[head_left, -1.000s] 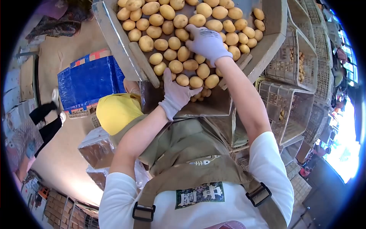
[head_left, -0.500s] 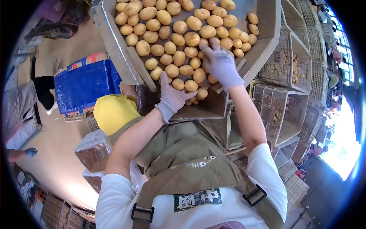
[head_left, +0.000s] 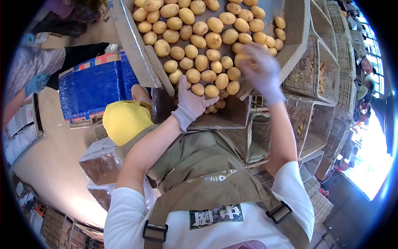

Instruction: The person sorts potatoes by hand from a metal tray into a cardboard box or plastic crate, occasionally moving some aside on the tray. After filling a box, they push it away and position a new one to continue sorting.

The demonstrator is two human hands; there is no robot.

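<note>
Many yellow potatoes (head_left: 201,63) lie over a sloped metal tray (head_left: 132,39), thickest toward its narrow lower mouth. My left hand (head_left: 190,103), in a pale glove, rests at that mouth with thumb and fingers spread, right by the lowest potatoes. Under the mouth stands a brown box (head_left: 224,120) with several potatoes showing inside; my hand and the tray edge hide part of it. My right hand (head_left: 265,70), also gloved, is over the tray's right side beside potatoes. Motion blurs its fingers, so I cannot tell whether it holds one.
Stacked plastic crates (head_left: 323,74), some with potatoes, line the right side. At left stand a blue-covered stack (head_left: 92,89) and plastic-wrapped boxes (head_left: 100,166). Another person with a blue-gloved hand (head_left: 36,84) is at the far left. A yellow cloth (head_left: 126,120) is beside my left arm.
My right hand has moved right, away from the middle potatoes, and is now blurred. My left hand stays at the mouth, fingers spread. The other person has come further into view at left.
</note>
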